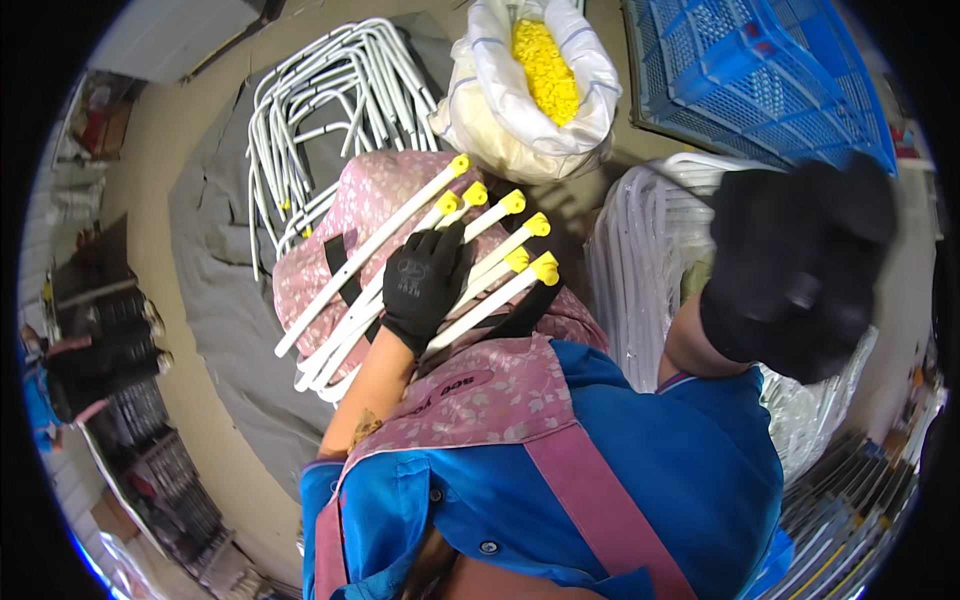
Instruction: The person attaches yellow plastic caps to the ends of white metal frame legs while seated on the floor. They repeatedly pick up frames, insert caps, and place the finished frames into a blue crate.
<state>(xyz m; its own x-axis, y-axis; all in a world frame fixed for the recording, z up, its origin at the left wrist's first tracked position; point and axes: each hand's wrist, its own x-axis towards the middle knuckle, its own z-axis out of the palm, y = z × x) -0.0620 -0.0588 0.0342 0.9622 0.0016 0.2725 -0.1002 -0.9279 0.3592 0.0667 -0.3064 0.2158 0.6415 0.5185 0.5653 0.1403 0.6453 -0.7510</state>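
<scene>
Across my lap, on a pink flowered apron [378,190], lie several white tubes [340,280] with yellow plastic end caps [513,202]. My left hand [425,285], in a black glove, rests among them with its fingers curled over a tube just below the caps. Raised at the right, away from the tubes, is my right hand [800,270], also black-gloved and smeared by motion. It looks closed, and a thin dark streak runs out from its left side. What it grips cannot be made out.
Bent white tube frames [345,90] are piled on a grey cloth [205,235] at the far left. Ahead stands a white sack [480,100] holding small yellow caps [545,70]. A blue plastic crate [760,80] and plastic-wrapped white tubes [640,250] are on the right.
</scene>
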